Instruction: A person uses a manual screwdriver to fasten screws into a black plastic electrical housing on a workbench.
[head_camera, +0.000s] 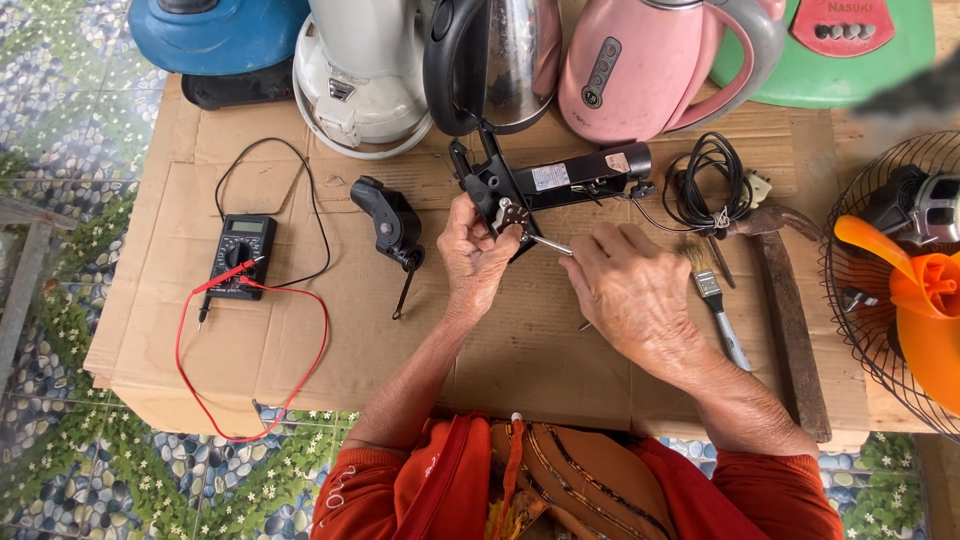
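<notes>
Four kettle-like vessels stand in a row along the far edge of the bench (300, 340), which is covered in flattened cardboard: a blue one (215, 40), a white one (362, 75), a steel kettle with a black handle (495, 60) and a pink kettle (655, 65), with a green appliance base (840, 50) beyond; what is inside any of them I cannot tell from here. At the right edge a wire fan guard (880, 290) holds an orange fan blade (915, 300). Just in front of the kettles lies the black handle assembly (560, 180), its long axis running roughly left to right, slightly tilted, with the labelled end pointing right toward a coiled black cord (710, 185). The left hand (478, 258) comes up from below, wrist bent, fingers closed round the assembly's left end where a small metal switch part (512, 215) shows. The right hand (630, 285) lies palm down beside it, fingers curled and gripping a thin screwdriver (550, 244) whose shaft points left and up into that switch part. Both forearms reach forward out of orange sleeves. To the left sit a loose black plastic piece (390, 220) and a multimeter (240, 255) with red and black leads looping over the cardboard. To the right lie a small paintbrush (715, 295) and a hammer (790, 320), its handle pointing toward the near edge.
</notes>
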